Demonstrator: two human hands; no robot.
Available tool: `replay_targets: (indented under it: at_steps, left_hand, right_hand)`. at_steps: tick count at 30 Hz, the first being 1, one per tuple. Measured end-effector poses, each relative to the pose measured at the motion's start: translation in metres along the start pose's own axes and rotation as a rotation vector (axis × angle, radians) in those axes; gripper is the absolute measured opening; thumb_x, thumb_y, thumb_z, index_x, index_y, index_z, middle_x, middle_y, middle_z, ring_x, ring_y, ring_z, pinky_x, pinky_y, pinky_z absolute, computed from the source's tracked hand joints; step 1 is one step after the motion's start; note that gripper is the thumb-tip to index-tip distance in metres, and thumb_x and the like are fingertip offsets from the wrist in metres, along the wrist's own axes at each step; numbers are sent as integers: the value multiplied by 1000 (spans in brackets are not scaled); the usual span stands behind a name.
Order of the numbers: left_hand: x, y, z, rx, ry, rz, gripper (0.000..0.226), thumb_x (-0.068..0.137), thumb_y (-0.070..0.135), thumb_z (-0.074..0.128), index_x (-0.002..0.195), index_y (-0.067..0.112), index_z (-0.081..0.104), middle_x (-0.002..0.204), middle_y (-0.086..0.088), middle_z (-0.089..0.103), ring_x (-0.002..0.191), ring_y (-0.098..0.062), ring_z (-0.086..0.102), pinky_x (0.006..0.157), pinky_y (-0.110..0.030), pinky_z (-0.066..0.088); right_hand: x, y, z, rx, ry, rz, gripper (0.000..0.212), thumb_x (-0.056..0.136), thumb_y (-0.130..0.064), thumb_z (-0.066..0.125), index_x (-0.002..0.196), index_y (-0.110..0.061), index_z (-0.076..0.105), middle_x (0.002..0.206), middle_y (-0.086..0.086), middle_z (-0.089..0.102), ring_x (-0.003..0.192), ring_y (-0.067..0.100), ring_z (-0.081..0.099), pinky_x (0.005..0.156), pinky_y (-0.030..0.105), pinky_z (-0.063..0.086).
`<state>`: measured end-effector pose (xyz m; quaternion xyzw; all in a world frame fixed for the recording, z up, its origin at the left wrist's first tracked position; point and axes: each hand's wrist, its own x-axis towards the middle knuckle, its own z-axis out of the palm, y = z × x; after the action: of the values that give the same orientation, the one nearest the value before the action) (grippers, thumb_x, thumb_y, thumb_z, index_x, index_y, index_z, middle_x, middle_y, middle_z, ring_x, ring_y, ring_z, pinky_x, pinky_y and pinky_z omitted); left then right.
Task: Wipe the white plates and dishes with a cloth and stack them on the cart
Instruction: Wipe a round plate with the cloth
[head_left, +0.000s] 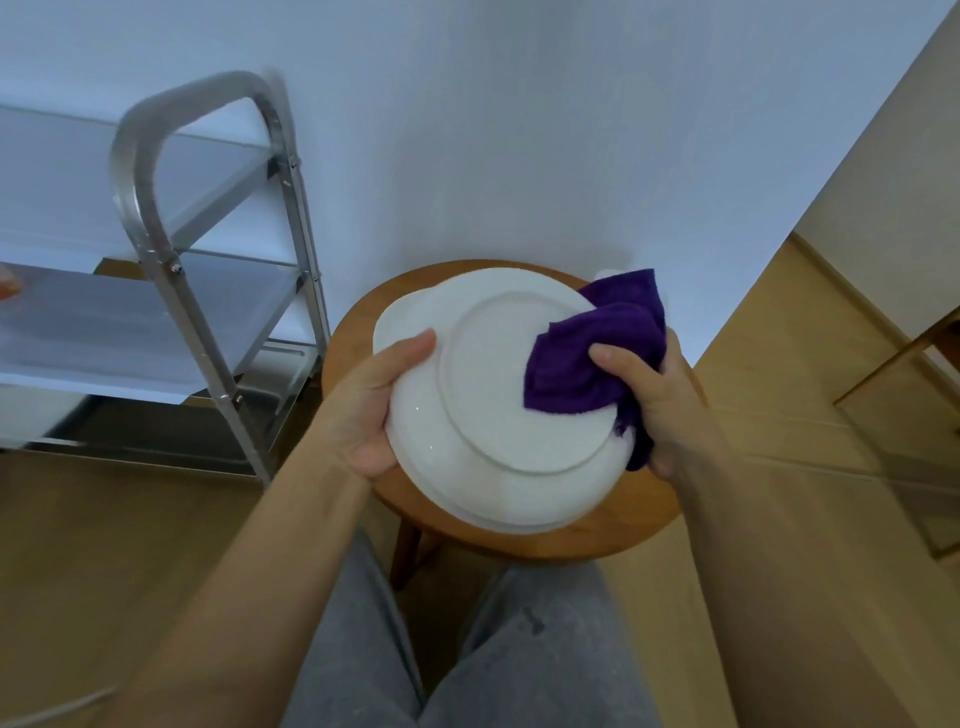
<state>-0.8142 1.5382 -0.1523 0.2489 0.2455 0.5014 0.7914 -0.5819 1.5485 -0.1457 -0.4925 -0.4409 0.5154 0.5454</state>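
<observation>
A white plate (488, 410) is held bottom side up over a round wooden stool (613, 525). My left hand (371, 410) grips the plate's left rim, thumb on its underside. My right hand (654, 400) holds a purple cloth (597, 358) bunched against the plate's right side. Behind the plate, another white dish (400, 312) peeks out at the upper left edge. The steel cart (156, 249) stands to the left, its shelves showing no plates in the part in view.
A white wall rises behind the stool. Wooden floor lies around it. My grey-trousered knees (467, 649) are below the stool. A wooden panel edge (898, 358) is at the right. A small orange thing (8, 288) shows at the far left edge.
</observation>
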Motion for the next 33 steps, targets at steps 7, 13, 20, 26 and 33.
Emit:
replay_targets:
  at_steps: [7, 13, 20, 26, 33]
  left_hand:
    - [4, -40, 33, 1, 368, 390, 28, 72, 24, 70, 99, 30, 65, 95, 0, 74, 85, -19, 71, 67, -36, 59]
    - [-3, -74, 41, 97, 418, 325, 20, 76, 28, 67, 94, 33, 62, 93, 5, 73, 84, -13, 71, 66, -31, 58]
    - [-13, -53, 25, 73, 315, 374, 37, 66, 22, 66, 99, 36, 56, 93, 6, 73, 90, -17, 69, 73, -36, 59]
    - [-29, -33, 23, 334, 78, 235, 23, 65, 21, 65, 71, 41, 74, 81, 8, 74, 74, -11, 71, 55, -24, 56]
    - [-20, -34, 23, 363, 309, 316, 33, 59, 42, 65, 90, 30, 64, 80, 2, 73, 75, -19, 71, 56, -28, 57]
  right_hand:
    - [-26, 58, 59, 274, 378, 61, 92, 52, -47, 76, 133, -32, 36, 123, -1, 60, 108, 19, 61, 92, 46, 52]
    - [-33, 78, 90, 556, 572, 265, 101, 42, -51, 81, 130, -39, 32, 117, -1, 60, 102, 25, 63, 85, 47, 54]
    - [-28, 62, 51, 247, 302, 119, 79, 63, -37, 80, 130, -36, 38, 116, -5, 61, 102, 14, 62, 85, 37, 55]
    - [-3, 24, 40, -288, 147, -301, 17, 88, -25, 63, 101, -33, 55, 103, -1, 63, 97, 9, 60, 87, 39, 51]
    - [-22, 25, 76, -517, -148, -311, 29, 82, -57, 45, 105, -70, 32, 126, -41, 24, 112, -33, 15, 98, 12, 21]
